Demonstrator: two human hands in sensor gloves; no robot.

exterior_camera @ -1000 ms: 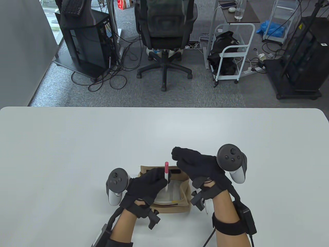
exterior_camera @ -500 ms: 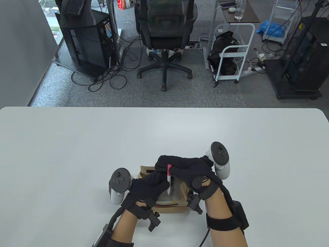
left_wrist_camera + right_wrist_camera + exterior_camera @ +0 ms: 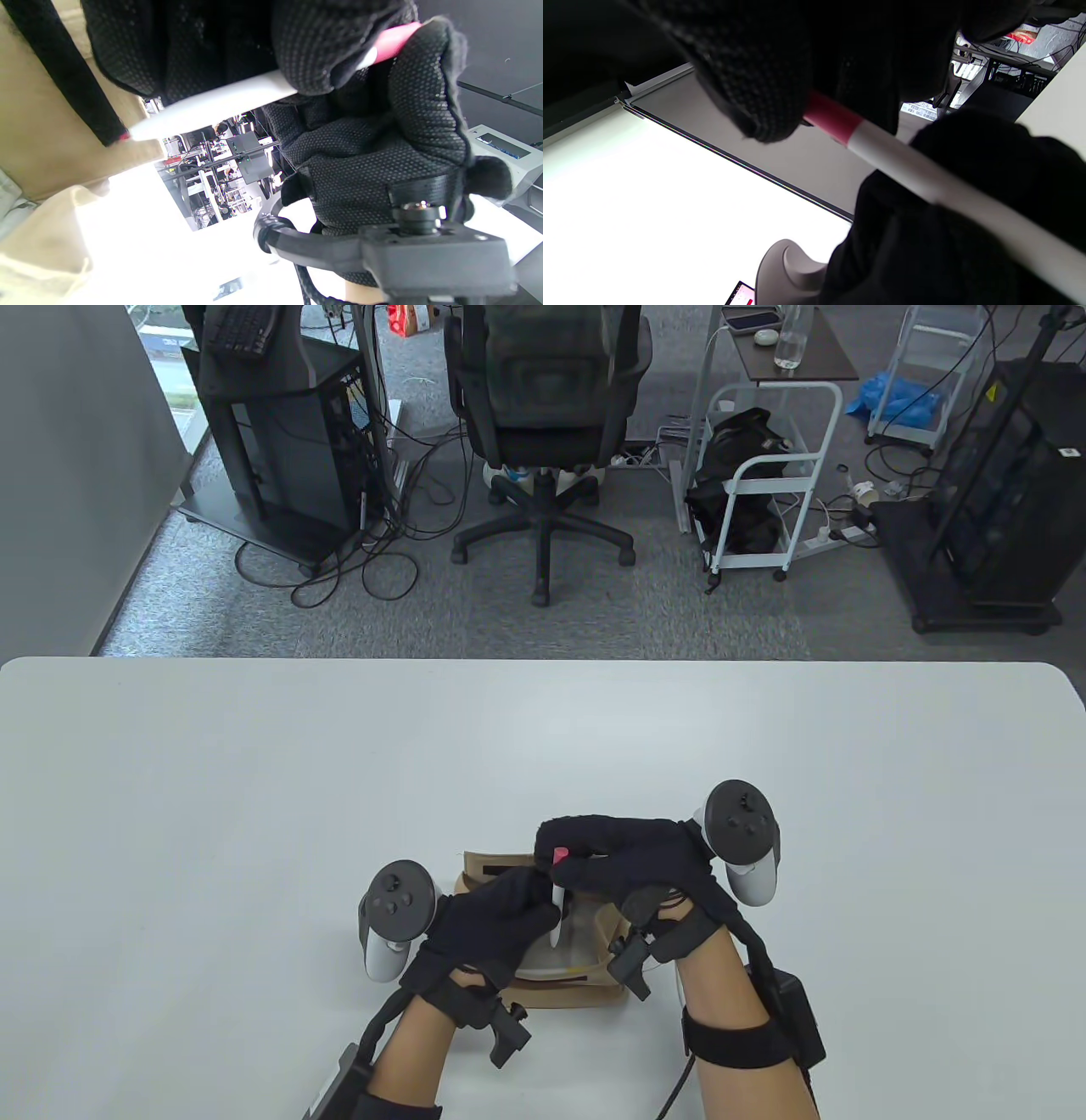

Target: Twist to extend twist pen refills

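A white twist pen (image 3: 557,912) with a pink cap end (image 3: 560,855) stands nearly upright over a tan box (image 3: 543,988) near the table's front edge. My left hand (image 3: 496,925) grips the white barrel (image 3: 212,103). My right hand (image 3: 615,861) pinches the pink end (image 3: 833,118) from above, fingers curled around it. The pen's tip (image 3: 552,940) points down into the box. In the right wrist view the barrel (image 3: 946,186) runs down to the right between both gloves.
The tan box holds a clear plastic bag (image 3: 577,937) and has a black strip (image 3: 505,869) on its far wall. The white table (image 3: 254,780) stretches wide on all sides. An office chair (image 3: 547,415) and carts stand beyond the far edge.
My right hand moved left and down from beside the pen onto its pink end and now pinches it. The left hand kept holding the barrel, lowering it slightly.
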